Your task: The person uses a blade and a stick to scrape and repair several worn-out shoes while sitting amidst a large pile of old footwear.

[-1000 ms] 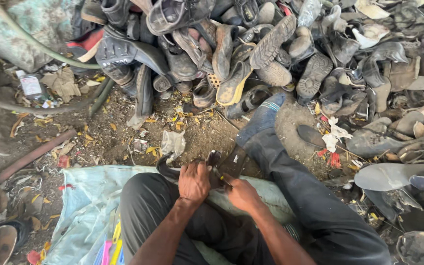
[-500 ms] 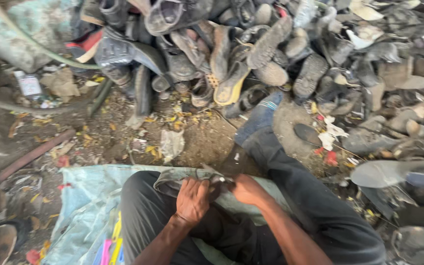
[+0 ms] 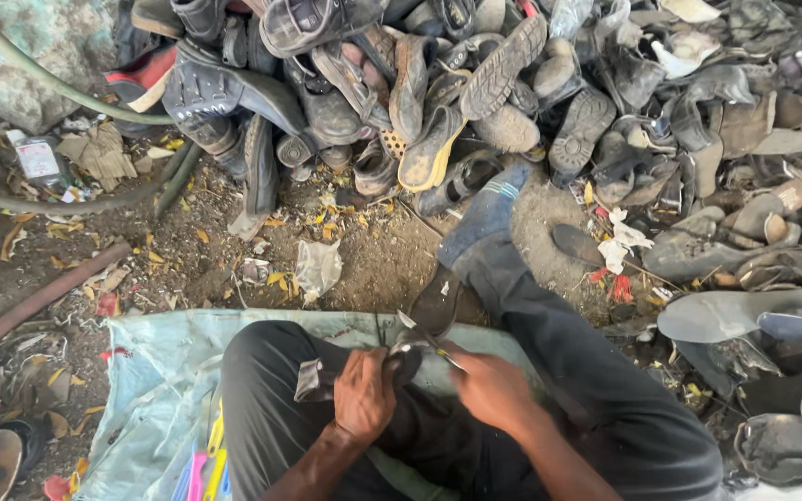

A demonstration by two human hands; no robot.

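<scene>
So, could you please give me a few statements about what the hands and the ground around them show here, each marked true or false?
1. The left hand grips a dark piece of footwear over the lap. True.
2. The right hand holds a thin blade against that piece. True.
3. The right hand rests flat on the dirt. False: it is raised at the lap, holding the blade.
4. The pile of old shoes lies behind the person. False: it lies ahead, beyond the outstretched leg.
5. A pale blue sack lies under the legs. True.

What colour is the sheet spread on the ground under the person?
Pale blue-green, dirty and creased, seen in the head view: sheet, under the left hand and right hand.
</scene>
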